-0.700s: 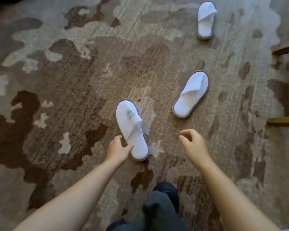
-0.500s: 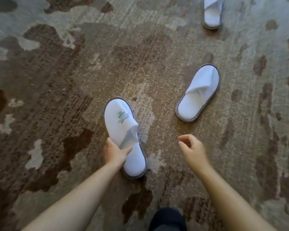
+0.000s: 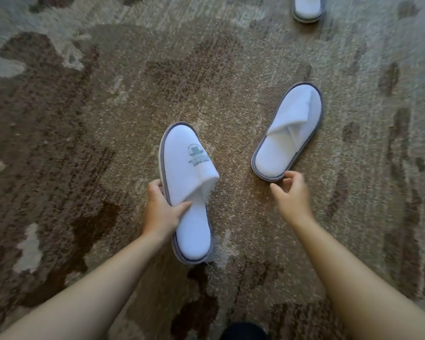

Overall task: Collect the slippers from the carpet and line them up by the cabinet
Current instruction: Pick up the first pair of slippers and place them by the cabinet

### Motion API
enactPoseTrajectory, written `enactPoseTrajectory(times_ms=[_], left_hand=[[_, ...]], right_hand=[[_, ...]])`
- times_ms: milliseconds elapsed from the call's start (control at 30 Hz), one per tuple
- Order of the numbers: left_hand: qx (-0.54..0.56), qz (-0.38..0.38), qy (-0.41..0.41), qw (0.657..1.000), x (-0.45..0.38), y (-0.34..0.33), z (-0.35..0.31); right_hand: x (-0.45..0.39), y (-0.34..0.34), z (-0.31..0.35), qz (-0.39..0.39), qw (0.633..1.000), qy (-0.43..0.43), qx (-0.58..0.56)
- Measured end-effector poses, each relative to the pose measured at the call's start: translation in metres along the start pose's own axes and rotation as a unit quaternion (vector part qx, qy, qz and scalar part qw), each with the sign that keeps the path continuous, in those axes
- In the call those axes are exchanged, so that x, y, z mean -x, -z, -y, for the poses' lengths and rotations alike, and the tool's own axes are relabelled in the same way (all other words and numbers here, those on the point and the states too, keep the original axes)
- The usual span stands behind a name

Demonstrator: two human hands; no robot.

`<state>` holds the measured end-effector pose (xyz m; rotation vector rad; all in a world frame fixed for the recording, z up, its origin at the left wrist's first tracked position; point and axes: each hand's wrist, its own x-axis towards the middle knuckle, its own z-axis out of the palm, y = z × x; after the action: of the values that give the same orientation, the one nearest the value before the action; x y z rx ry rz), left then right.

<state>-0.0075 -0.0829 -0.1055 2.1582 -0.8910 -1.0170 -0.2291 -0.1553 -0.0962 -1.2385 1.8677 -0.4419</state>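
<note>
A white slipper with a grey rim and a green logo is gripped at its left side by my left hand, thumb on the upper, fingers under the sole. A second white slipper lies on the carpet to the right, toe pointing away. My right hand has its fingers spread at that slipper's heel, fingertips touching the rim. A third white slipper lies at the top edge, partly cut off. No cabinet is visible.
A patterned brown, beige and grey carpet fills the whole view. A dark shape, part of my clothing or foot, shows at the bottom edge between my forearms.
My left hand has closed on the logo slipper and tilted its left side up. My right hand moved forward to the second slipper's heel. The view shifted closer and the wooden furniture at right left the frame.
</note>
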Motion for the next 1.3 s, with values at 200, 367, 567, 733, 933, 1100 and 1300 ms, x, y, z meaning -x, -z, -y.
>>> enactPoseTrajectory(times_ms=[200,367,567,733,933,1100,1300], left_hand=[[0.103,0.027,0.002,0.994,-0.015,-0.004,-0.033],[0.119,0.052,0.023,0.991,-0.014,-0.012,-0.032],[0.137,0.033,0.041,0.989,-0.012,-0.009,-0.035],[0.157,0.017,0.040,0.987,0.014,0.021,-0.086],[0.160,0.038,0.020,0.986,0.090,0.093,-0.228],[0.105,0.107,-0.051,0.987,0.169,0.160,-0.389],[0.131,0.181,-0.137,0.965,0.247,0.209,-0.538]], right_hand=[[-0.044,-0.017,0.002,-0.070,0.989,-0.117,-0.056],[-0.060,-0.029,0.001,-0.111,0.983,-0.142,-0.025],[-0.053,-0.020,0.009,-0.106,0.986,-0.088,-0.092],[-0.007,0.027,0.041,-0.046,0.986,-0.069,-0.144],[0.095,0.155,0.143,-0.056,0.976,-0.056,-0.204],[0.186,0.295,0.249,-0.126,0.958,-0.052,-0.251],[0.278,0.424,0.317,-0.220,0.935,-0.043,-0.275]])
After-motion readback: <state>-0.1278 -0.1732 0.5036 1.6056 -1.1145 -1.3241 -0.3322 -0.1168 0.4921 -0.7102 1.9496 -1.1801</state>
